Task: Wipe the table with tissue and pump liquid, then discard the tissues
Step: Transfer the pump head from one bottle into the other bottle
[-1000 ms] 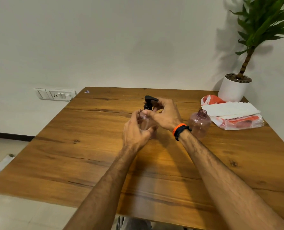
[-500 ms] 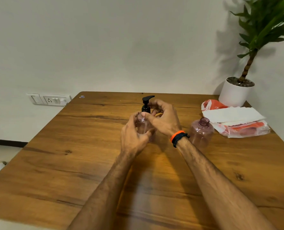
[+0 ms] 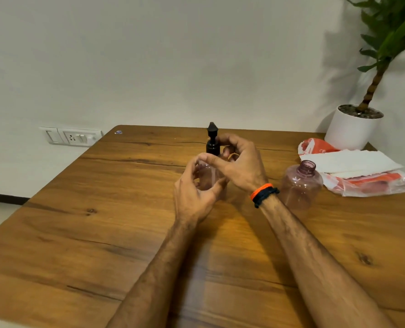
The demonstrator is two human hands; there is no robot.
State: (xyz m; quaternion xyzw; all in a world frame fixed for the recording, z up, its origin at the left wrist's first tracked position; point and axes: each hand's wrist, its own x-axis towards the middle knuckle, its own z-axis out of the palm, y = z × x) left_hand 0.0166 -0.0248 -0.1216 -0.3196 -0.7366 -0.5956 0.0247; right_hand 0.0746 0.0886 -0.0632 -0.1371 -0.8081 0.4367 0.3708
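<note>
The table (image 3: 83,233) is showing no wet patch or wiping marks, so the task is looking barely begun: pumping, wiping and discarding are all remaining. The tissues (image 3: 353,162) are lying untouched on their orange packet (image 3: 372,183) near the right edge. Beside it an uncapped pink bottle (image 3: 301,183) is standing, apparently empty. At mid-table the left hand (image 3: 194,192) is curling around the pump bottle (image 3: 208,176), whose contents cannot be told, while the right hand (image 3: 241,166) is pinching its black collar.
</note>
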